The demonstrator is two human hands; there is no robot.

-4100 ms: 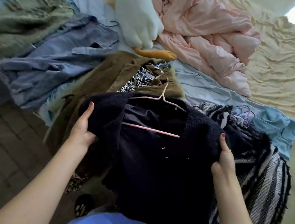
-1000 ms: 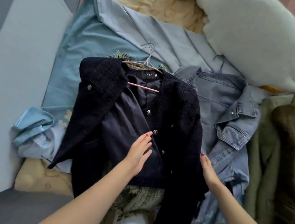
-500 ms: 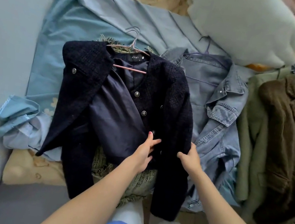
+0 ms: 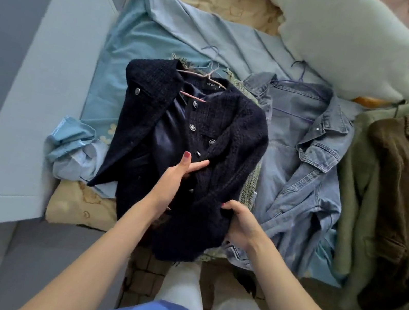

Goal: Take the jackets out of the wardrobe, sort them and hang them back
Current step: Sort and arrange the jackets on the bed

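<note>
Sorting stage, head view. The navy tweed jacket [image 4: 195, 137], on its pink wire hanger [image 4: 205, 79], lies flat on the bed at the left end of a row of garments; four seconds ago it was held up in both hands over the brown coat, so it has been carried across and laid on a green fringed knit [image 4: 249, 186], whose edge shows beneath it. Half a second ago the right sleeve hung straight; now it is drawn inward across the front. The left hand [image 4: 175, 179] lies with fingers extended on the button placket, pressing the cloth flat, while the right hand [image 4: 240, 223] curls round the sleeve cuff and gathers it. This suggests tidying within the sorted pile, with rehanging still to come. Materials: the jacket is coarse, nubby bouclé with metal buttons and a smooth satin lining; just beside it lies a faded denim jacket [image 4: 301, 165] with stiff stitched seams on a purple hanger, then an olive coat [image 4: 353, 196] and a ribbed brown corduroy coat [image 4: 402, 193]. A plush white pillow [image 4: 348, 35] rests above on the blue sheet [image 4: 151, 27].
</note>
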